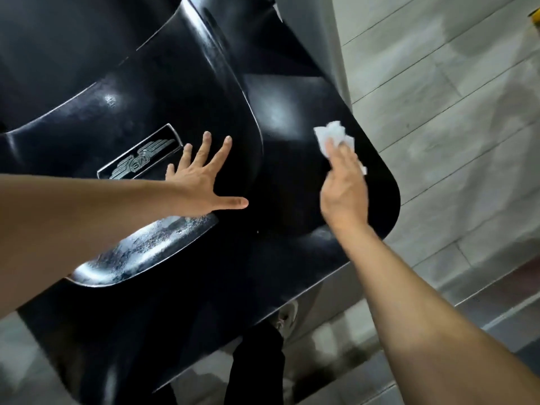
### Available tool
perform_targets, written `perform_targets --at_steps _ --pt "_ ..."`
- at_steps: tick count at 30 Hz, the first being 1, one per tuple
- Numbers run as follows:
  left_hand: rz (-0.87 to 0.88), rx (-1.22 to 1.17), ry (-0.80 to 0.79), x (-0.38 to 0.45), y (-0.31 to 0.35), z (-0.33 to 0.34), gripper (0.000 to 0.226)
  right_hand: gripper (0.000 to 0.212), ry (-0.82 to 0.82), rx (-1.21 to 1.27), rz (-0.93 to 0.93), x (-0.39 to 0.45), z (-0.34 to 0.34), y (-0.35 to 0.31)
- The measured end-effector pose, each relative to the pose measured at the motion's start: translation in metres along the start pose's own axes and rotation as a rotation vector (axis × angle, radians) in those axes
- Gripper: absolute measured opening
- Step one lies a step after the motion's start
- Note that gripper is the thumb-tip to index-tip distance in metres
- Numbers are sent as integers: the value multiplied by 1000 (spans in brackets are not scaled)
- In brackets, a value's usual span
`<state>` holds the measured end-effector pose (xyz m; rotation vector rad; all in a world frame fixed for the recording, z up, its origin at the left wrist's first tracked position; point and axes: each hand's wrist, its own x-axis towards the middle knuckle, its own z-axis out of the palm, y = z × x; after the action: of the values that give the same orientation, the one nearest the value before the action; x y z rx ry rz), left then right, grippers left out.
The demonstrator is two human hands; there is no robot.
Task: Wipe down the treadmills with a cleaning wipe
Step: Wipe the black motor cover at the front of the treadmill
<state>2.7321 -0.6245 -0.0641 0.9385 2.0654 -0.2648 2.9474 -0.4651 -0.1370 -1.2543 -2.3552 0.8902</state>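
Pale grey floor tiles [455,118] lie under and beside the black treadmill cover [181,83], a glossy moulded shell that fills most of our view. We lean over it with both arms stretched forward. Our left hand [201,182] lies flat on the cover with the fingers spread and straight, holding nothing, just beside the silver winged badge [140,153] and just above a chrome plate [143,252] that looks dull and spotted. Our right hand [344,191] presses the white cleaning wipe [331,134] onto the cover near its rounded right corner; the fingers lie on the crumpled wipe and seem to pinch it, though the hand is a little blurred and we cannot see the thumb. We judge that the wiping of this cover is in progress, with the right part being done now. The next move probably calls for a sweep of the wipe across the rest of the shell, toward the badge and the spotted chrome plate, so the left hand must lift or shift out of the way while it steadies us.
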Motion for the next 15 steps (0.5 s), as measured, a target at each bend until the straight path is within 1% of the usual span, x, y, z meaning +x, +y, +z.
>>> perform_targets --at_steps 1,2,4,6,8,9,11,13,15 --pt "-6 2 -9 0 0 -1 124 63 46 12 70 -5 -3 -3" --pt "-9 5 -15 0 1 -1 124 62 73 38 63 -15 -2 -13" --pt "-16 8 -10 0 4 -2 125 57 78 111 -103 -48 9 -46" --pt "-28 3 3 0 5 -2 124 53 29 185 -240 -99 24 -80" --pt "-31 -2 3 2 6 -2 123 52 -46 194 -274 -151 40 -97" --pt "-32 0 -4 2 5 -3 125 52 -94 171 -276 -173 47 -99" --pt "-24 -1 -17 2 5 -3 129 57 -162 109 -309 -195 57 -86" --pt "-17 0 -5 3 4 -2 129 65 -156 61 -261 -186 54 -65" --pt "-16 6 1 2 3 -2 127 65 -78 9 -102 -164 43 -41"
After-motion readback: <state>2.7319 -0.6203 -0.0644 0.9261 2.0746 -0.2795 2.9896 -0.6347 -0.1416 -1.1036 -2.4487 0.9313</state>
